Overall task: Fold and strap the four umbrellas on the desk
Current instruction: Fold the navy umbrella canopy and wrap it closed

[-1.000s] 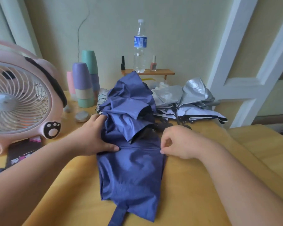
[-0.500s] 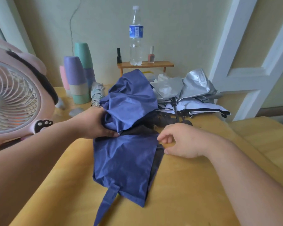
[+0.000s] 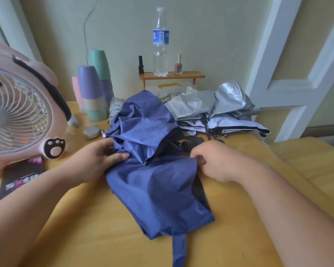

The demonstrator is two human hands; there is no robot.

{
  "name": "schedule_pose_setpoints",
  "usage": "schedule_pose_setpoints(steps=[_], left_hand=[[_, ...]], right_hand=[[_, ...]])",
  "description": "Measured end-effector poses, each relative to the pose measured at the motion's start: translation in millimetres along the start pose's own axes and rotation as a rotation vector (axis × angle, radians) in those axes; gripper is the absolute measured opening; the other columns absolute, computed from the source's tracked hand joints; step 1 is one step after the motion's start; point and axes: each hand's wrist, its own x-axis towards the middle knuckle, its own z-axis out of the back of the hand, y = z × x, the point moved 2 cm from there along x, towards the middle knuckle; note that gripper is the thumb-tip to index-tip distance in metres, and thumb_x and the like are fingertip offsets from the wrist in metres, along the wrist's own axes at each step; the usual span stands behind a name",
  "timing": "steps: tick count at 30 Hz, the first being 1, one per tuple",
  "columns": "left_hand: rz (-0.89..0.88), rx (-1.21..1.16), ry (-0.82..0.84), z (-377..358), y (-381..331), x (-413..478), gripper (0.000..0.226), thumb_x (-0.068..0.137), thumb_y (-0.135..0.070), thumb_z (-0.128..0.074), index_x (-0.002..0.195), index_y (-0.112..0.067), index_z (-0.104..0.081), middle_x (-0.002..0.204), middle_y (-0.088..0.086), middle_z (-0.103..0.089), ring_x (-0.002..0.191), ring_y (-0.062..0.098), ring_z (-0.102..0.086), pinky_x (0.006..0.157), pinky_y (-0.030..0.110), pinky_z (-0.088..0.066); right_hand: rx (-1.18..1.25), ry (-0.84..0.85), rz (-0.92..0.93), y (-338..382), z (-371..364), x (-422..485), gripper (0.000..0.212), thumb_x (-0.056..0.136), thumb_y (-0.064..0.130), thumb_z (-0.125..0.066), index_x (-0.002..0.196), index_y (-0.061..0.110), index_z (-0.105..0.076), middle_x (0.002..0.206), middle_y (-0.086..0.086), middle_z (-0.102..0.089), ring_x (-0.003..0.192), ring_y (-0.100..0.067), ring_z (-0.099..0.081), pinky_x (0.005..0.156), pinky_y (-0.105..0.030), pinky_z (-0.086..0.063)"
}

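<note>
A blue umbrella lies loosely folded on the yellow desk, its strap hanging toward the front edge. My left hand grips the bunched fabric on its left side, thumb pressed on the cloth. My right hand pinches the fabric's right edge at the fold. Behind it lies a silver umbrella, unfolded and flattened. A patterned umbrella peeks out behind the blue one, mostly hidden.
A pink fan stands at the left, with a dark booklet in front of it. Stacked cups and a small round tin sit behind. A small wooden shelf holds a water bottle and nail polish bottles.
The lower blue panel has swung to the right, so the strap now hangs further right. My right hand went from touching the fabric edge to pinching it. My left hand keeps its hold.
</note>
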Motion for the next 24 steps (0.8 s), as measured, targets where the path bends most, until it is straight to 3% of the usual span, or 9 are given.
schedule_pose_setpoints(steps=[2,4,8,10,14,16,19,22,24], left_hand=[[0.115,0.045,-0.054,-3,-8,8,0.05,0.081,-0.064,-0.071,0.114,-0.026,-0.066,0.111,-0.008,-0.075,0.11,0.018,-0.068,0.102,0.039,-0.05],[0.188,0.248,-0.098,-5,-21,15,0.044,0.088,-0.057,-0.066,0.117,-0.023,-0.062,0.115,-0.004,-0.07,0.107,0.022,-0.063,0.094,0.037,-0.048],[0.186,0.675,-0.215,-1,-52,-6,0.056,0.085,-0.063,-0.06,0.121,-0.021,-0.05,0.125,0.008,-0.056,0.118,0.033,-0.053,0.095,0.042,-0.045],[0.132,0.746,-0.319,2,-64,-34,0.052,0.083,-0.064,-0.062,0.112,-0.023,-0.049,0.115,0.004,-0.053,0.113,0.032,-0.053,0.087,0.041,-0.042],[-0.188,0.595,-0.358,-16,-70,-85,0.029,0.08,-0.052,-0.069,0.085,-0.033,-0.048,0.087,-0.014,-0.05,0.076,0.016,-0.052,0.067,0.038,-0.043],[-0.278,0.552,-0.278,-30,-58,-87,0.022,0.087,-0.053,-0.062,0.095,-0.033,-0.059,0.095,-0.013,-0.054,0.078,0.012,-0.055,0.073,0.037,-0.048],[-0.308,0.564,-0.055,-44,-44,-67,0.046,0.097,-0.06,-0.037,0.123,-0.031,-0.062,0.115,-0.013,-0.055,0.109,0.015,-0.055,0.098,0.036,-0.045],[-0.322,0.54,0.064,-47,-37,-48,0.056,0.101,-0.063,-0.022,0.117,-0.029,-0.063,0.109,-0.014,-0.052,0.109,0.012,-0.048,0.101,0.037,-0.042],[-0.312,0.572,0.11,-47,-34,-41,0.065,0.098,-0.07,-0.017,0.129,-0.032,-0.058,0.121,-0.014,-0.051,0.12,0.011,-0.045,0.109,0.036,-0.037]], right_hand=[[-0.025,-0.011,-0.008,1,0,3,0.026,0.088,0.009,-0.048,0.088,0.024,-0.069,0.085,0.002,-0.068,0.082,-0.027,-0.064,0.071,-0.043,-0.057],[0.015,-0.055,-0.005,3,-3,5,0.025,0.089,0.01,-0.048,0.084,0.026,-0.066,0.083,0.005,-0.065,0.081,-0.025,-0.063,0.071,-0.043,-0.057],[0.007,-0.141,0.056,9,-12,13,0.031,0.083,0.006,-0.053,0.094,0.032,-0.065,0.089,0.011,-0.056,0.092,-0.022,-0.06,0.08,-0.038,-0.052],[-0.015,-0.149,0.056,11,-13,15,0.028,0.082,0.006,-0.055,0.091,0.032,-0.061,0.088,0.009,-0.057,0.09,-0.024,-0.06,0.077,-0.038,-0.052],[0.025,-0.121,0.022,2,-13,13,0.031,0.08,0.005,-0.056,0.086,0.035,-0.059,0.083,0.008,-0.065,0.08,-0.019,-0.062,0.072,-0.04,-0.056],[0.097,-0.115,0.011,-2,-14,10,0.034,0.078,0.004,-0.056,0.09,0.035,-0.064,0.079,0.008,-0.067,0.077,-0.017,-0.064,0.071,-0.042,-0.058],[0.197,-0.103,0.013,-2,-15,5,0.033,0.079,0.003,-0.055,0.092,0.029,-0.07,0.074,0.005,-0.069,0.073,-0.019,-0.063,0.07,-0.043,-0.057],[0.261,-0.085,0.02,-4,-11,1,0.034,0.08,0.005,-0.06,0.093,0.036,-0.065,0.079,0.018,-0.068,0.068,-0.012,-0.062,0.071,-0.041,-0.058],[0.302,-0.068,0.017,-8,-9,0,0.035,0.082,0.006,-0.065,0.098,0.037,-0.059,0.082,0.021,-0.069,0.07,-0.007,-0.064,0.075,-0.038,-0.058]])
